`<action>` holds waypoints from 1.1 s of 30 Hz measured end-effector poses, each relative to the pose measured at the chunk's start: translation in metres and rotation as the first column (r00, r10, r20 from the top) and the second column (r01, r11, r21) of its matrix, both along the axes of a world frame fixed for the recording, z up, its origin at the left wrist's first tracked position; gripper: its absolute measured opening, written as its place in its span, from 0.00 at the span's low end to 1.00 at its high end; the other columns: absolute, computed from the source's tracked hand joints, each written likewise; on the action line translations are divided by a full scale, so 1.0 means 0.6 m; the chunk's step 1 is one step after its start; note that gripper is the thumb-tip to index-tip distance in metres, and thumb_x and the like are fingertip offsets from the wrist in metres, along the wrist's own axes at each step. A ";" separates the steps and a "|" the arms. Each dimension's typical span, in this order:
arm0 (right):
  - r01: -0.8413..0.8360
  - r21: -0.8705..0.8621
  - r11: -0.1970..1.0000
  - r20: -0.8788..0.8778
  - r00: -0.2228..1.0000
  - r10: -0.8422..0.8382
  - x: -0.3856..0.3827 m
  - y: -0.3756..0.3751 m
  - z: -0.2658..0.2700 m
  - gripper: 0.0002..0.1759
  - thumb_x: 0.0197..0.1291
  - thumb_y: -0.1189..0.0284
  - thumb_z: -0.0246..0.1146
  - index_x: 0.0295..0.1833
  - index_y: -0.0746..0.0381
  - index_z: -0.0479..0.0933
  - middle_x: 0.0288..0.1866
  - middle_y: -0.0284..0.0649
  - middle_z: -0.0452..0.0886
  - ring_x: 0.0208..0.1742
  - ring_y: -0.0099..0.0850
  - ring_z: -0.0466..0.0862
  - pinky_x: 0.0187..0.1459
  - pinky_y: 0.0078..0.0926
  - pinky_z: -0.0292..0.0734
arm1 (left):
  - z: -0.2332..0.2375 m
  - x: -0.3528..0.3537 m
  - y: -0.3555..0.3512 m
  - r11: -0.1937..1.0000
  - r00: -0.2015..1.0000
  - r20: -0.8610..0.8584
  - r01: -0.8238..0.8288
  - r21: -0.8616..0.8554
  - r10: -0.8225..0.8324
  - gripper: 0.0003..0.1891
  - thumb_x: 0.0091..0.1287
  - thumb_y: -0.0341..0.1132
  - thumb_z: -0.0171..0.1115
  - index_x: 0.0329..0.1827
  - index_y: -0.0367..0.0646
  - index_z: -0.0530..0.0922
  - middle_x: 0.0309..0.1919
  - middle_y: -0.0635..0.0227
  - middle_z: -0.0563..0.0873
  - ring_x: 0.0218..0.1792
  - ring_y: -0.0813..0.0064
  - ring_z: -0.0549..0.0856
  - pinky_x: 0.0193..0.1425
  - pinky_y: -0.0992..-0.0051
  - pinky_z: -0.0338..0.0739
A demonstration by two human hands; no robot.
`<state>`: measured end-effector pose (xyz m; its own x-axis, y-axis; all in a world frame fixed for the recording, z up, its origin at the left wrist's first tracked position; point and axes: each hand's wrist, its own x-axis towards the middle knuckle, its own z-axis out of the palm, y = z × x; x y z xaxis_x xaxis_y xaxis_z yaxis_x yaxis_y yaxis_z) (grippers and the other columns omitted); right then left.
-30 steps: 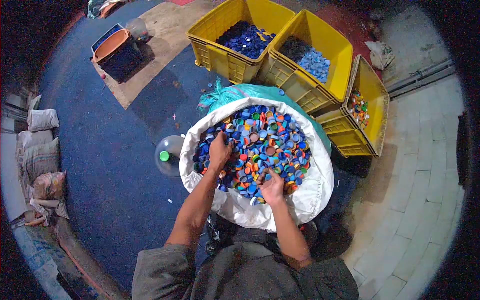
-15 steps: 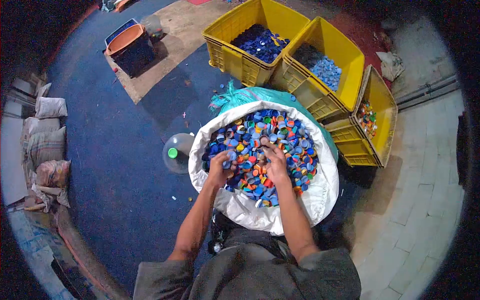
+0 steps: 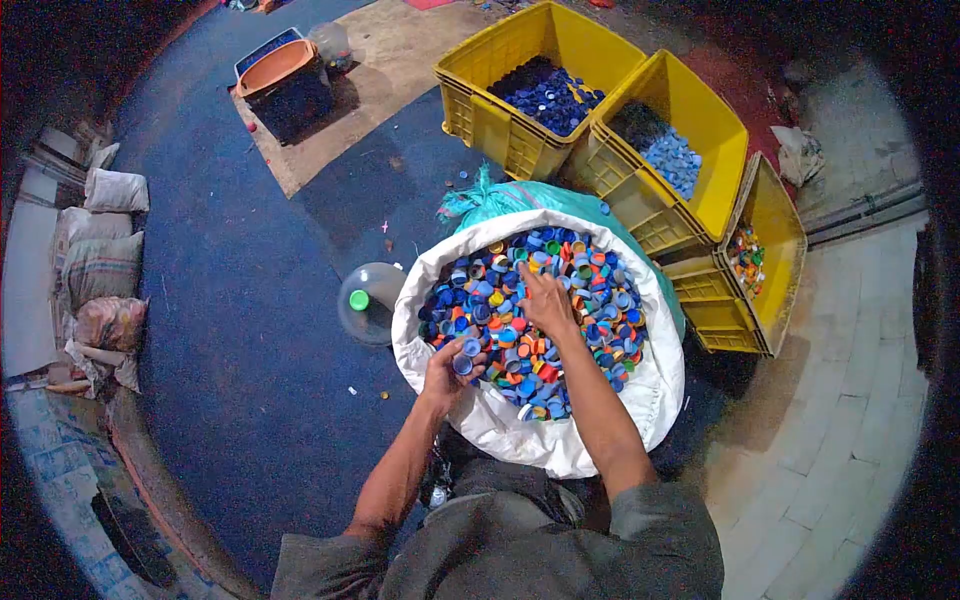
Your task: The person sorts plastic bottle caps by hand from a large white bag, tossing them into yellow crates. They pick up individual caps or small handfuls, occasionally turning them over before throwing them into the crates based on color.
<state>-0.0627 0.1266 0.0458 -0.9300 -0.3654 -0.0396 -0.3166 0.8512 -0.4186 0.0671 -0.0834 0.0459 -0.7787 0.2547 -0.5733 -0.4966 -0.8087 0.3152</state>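
A white sack (image 3: 655, 385) with its rim rolled back is full of mixed plastic bottle caps (image 3: 520, 350), mostly blue, with orange, yellow, red and green among them. At the sack's near left edge, my left hand (image 3: 448, 376) is closed around a few light blue bottle caps (image 3: 463, 364), held facing up. My right hand (image 3: 548, 306) lies over the upper middle of the heap, fingers stretched toward the caps. Nothing shows in its grip, though the undersides of its fingers are hidden.
Behind the sack lies a teal sack (image 3: 545, 197). Beyond it stand yellow crates holding dark blue caps (image 3: 540, 135), light blue caps (image 3: 672, 165) and mixed caps (image 3: 748, 258). A clear jug with a green cap (image 3: 359, 300) sits left; an orange basin (image 3: 276, 68) is farther back.
My right hand has moved up and away over the heap, its fingers now stretched out. My left hand has drawn back toward the near left rim with the caps. The view has shifted slightly.
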 end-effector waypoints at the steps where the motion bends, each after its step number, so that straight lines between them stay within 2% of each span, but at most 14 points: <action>1: -0.009 0.011 1.000 0.011 1.000 0.009 -0.003 0.001 -0.003 0.43 0.46 0.67 0.71 0.70 0.59 0.62 0.48 0.46 0.80 0.49 0.43 0.76 0.53 0.43 0.68 | -0.006 0.000 -0.002 1.000 1.000 -0.004 0.007 0.017 -0.007 0.23 0.66 0.40 0.54 0.62 0.38 0.70 0.48 0.62 0.82 0.39 0.71 0.84 0.40 0.74 0.83; 7: -0.043 -0.007 0.999 -0.020 0.999 0.043 -0.007 0.004 -0.019 0.40 0.45 0.68 0.72 0.66 0.56 0.67 0.50 0.43 0.80 0.48 0.42 0.78 0.50 0.42 0.69 | 0.007 -0.008 0.000 0.999 1.000 0.008 0.024 -0.037 -0.024 0.21 0.66 0.40 0.55 0.59 0.38 0.71 0.46 0.63 0.82 0.38 0.71 0.83 0.37 0.74 0.80; 12: 0.015 -0.253 0.967 -0.149 0.987 -0.054 -0.001 0.005 -0.057 0.29 0.48 0.70 0.69 0.59 0.59 0.74 0.48 0.46 0.81 0.51 0.44 0.78 0.51 0.41 0.71 | 0.016 -0.013 0.008 0.995 0.999 0.043 0.006 -0.103 -0.001 0.20 0.66 0.40 0.56 0.57 0.39 0.72 0.45 0.64 0.82 0.38 0.71 0.83 0.38 0.73 0.80; 19: 0.134 -0.066 0.989 -0.061 0.989 -0.138 0.001 -0.027 -0.032 0.25 0.50 0.68 0.68 0.56 0.61 0.75 0.44 0.44 0.82 0.49 0.44 0.78 0.53 0.43 0.70 | 0.042 -0.016 0.010 0.997 0.996 0.088 0.004 -0.081 0.003 0.17 0.67 0.39 0.54 0.54 0.40 0.74 0.41 0.64 0.83 0.37 0.70 0.84 0.38 0.71 0.81; 20: 0.127 -0.053 0.990 -0.118 0.984 -0.133 0.002 -0.028 -0.034 0.23 0.51 0.68 0.66 0.55 0.60 0.76 0.43 0.44 0.83 0.45 0.45 0.79 0.50 0.42 0.73 | 0.034 -0.013 0.009 0.997 0.997 0.075 0.001 -0.074 0.004 0.17 0.67 0.39 0.54 0.54 0.40 0.74 0.41 0.65 0.83 0.37 0.70 0.84 0.39 0.70 0.81; 23: 0.162 -0.185 0.969 -0.194 0.961 -0.197 -0.002 -0.028 -0.051 0.20 0.54 0.69 0.64 0.53 0.61 0.77 0.41 0.44 0.83 0.42 0.41 0.81 0.45 0.40 0.75 | -0.002 -0.005 0.006 0.999 0.998 0.055 0.011 -0.052 -0.008 0.18 0.65 0.41 0.54 0.54 0.40 0.75 0.43 0.64 0.83 0.40 0.69 0.84 0.41 0.69 0.81; 26: 0.405 -0.613 0.678 0.075 0.885 -0.460 0.014 -0.023 -0.043 0.17 0.56 0.70 0.63 0.51 0.63 0.77 0.37 0.41 0.84 0.38 0.34 0.81 0.40 0.35 0.76 | 0.003 -0.007 0.019 0.998 0.992 0.122 -0.002 -0.061 0.010 0.18 0.64 0.41 0.54 0.54 0.41 0.75 0.44 0.63 0.83 0.42 0.67 0.83 0.43 0.68 0.81; 27: 0.529 -0.648 0.548 0.279 0.835 -0.475 0.025 -0.016 -0.024 0.16 0.56 0.70 0.61 0.51 0.61 0.78 0.41 0.40 0.82 0.39 0.34 0.81 0.42 0.34 0.75 | 0.011 -0.012 0.028 0.998 0.988 0.153 -0.005 -0.068 0.015 0.18 0.64 0.41 0.54 0.53 0.41 0.76 0.44 0.63 0.83 0.42 0.67 0.83 0.43 0.67 0.81; 28: 0.644 -0.649 0.404 0.468 0.757 -0.456 0.041 -0.007 0.011 0.15 0.56 0.71 0.59 0.50 0.60 0.78 0.45 0.39 0.80 0.40 0.33 0.81 0.45 0.34 0.74 | 0.018 -0.018 0.036 1.000 0.995 0.102 -0.003 0.027 0.000 0.16 0.66 0.40 0.54 0.51 0.39 0.75 0.42 0.62 0.83 0.42 0.67 0.84 0.42 0.67 0.80; 29: 0.745 -0.618 0.251 0.633 0.661 -0.403 0.059 0.006 0.033 0.15 0.56 0.72 0.58 0.50 0.58 0.78 0.49 0.37 0.79 0.41 0.33 0.81 0.48 0.33 0.74 | 0.030 -0.019 0.050 0.999 0.995 0.099 0.005 0.037 -0.009 0.16 0.67 0.40 0.53 0.51 0.38 0.75 0.41 0.62 0.83 0.42 0.66 0.83 0.42 0.67 0.80; 30: 0.770 -0.617 -0.165 0.785 0.585 -0.204 0.080 0.043 -0.002 0.15 0.54 0.73 0.56 0.48 0.57 0.78 0.49 0.35 0.77 0.42 0.31 0.80 0.49 0.32 0.73 | 0.051 -0.038 0.083 0.997 0.996 0.073 0.053 0.055 -0.057 0.16 0.67 0.40 0.53 0.51 0.38 0.75 0.41 0.62 0.83 0.42 0.66 0.83 0.42 0.68 0.80; 31: 0.734 -0.443 -0.515 0.824 0.559 0.089 0.117 0.057 -0.054 0.15 0.53 0.74 0.55 0.47 0.57 0.78 0.50 0.33 0.76 0.42 0.30 0.80 0.51 0.32 0.73 | 0.059 -0.037 0.097 0.996 0.995 0.067 0.067 0.062 -0.071 0.16 0.67 0.40 0.52 0.51 0.38 0.75 0.41 0.61 0.83 0.42 0.66 0.83 0.42 0.68 0.80; 32: 0.660 -0.447 -0.604 0.750 0.645 0.149 0.146 0.064 -0.055 0.15 0.52 0.74 0.54 0.47 0.57 0.77 0.50 0.34 0.76 0.44 0.31 0.80 0.52 0.33 0.72 | 0.058 -0.039 0.108 0.986 0.989 -0.038 0.147 0.077 -0.144 0.17 0.68 0.41 0.51 0.51 0.37 0.75 0.42 0.60 0.83 0.42 0.65 0.83 0.44 0.67 0.80; 33: 0.583 -0.436 -0.686 0.659 0.726 0.197 0.167 0.066 -0.053 0.15 0.51 0.74 0.54 0.47 0.57 0.77 0.49 0.35 0.77 0.45 0.32 0.79 0.54 0.35 0.72 | 0.058 -0.042 0.123 0.977 0.980 -0.031 0.198 0.075 -0.196 0.18 0.69 0.42 0.49 0.52 0.36 0.74 0.42 0.58 0.82 0.43 0.64 0.82 0.46 0.68 0.80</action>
<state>0.0377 0.1663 0.0142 -0.9024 0.0392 -0.4291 0.1130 -0.9394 -0.3236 0.0420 -0.0098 0.0804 -0.7217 0.4469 -0.5287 -0.6417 -0.7182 0.2690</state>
